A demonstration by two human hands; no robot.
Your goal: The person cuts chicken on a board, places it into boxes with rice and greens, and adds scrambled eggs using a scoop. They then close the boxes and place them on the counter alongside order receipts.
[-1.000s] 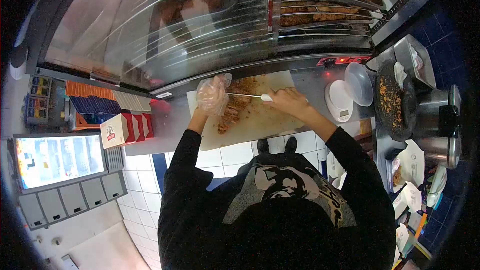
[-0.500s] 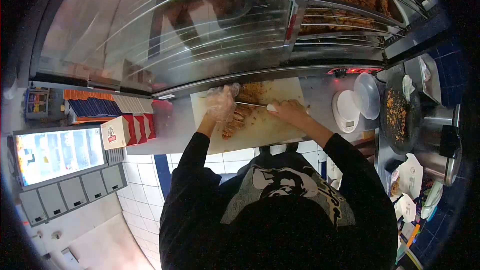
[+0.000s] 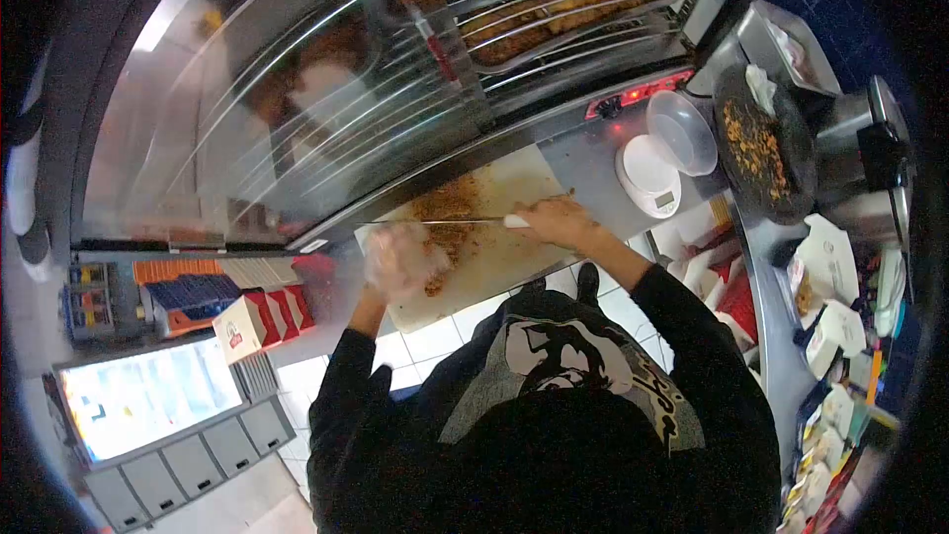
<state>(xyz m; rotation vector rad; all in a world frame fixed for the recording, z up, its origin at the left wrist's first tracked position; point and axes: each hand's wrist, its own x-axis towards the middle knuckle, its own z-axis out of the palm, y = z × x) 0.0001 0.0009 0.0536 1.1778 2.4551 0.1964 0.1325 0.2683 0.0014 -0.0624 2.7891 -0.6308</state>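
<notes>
My right hand is closed around the white handle of a long knife. Its thin blade points left across the browned, cut-up meat. The meat lies in pieces on a white cutting board, with crumbs scattered about it. My left hand, in a clear plastic glove, is at the board's left side, beside the meat and just below the blade. Motion blurs its fingers, so their pose and anything in them cannot be made out.
Behind the board stands a glass-fronted cabinet with trays of browned food. To the right are a white kitchen scale, a clear plastic bowl and a dark pan. Folded red-and-white boxes stand at left.
The view has turned and shifted. My left hand has moved off the meat, toward the board's lower left. More of the knife blade shows, now reaching left past the meat.
</notes>
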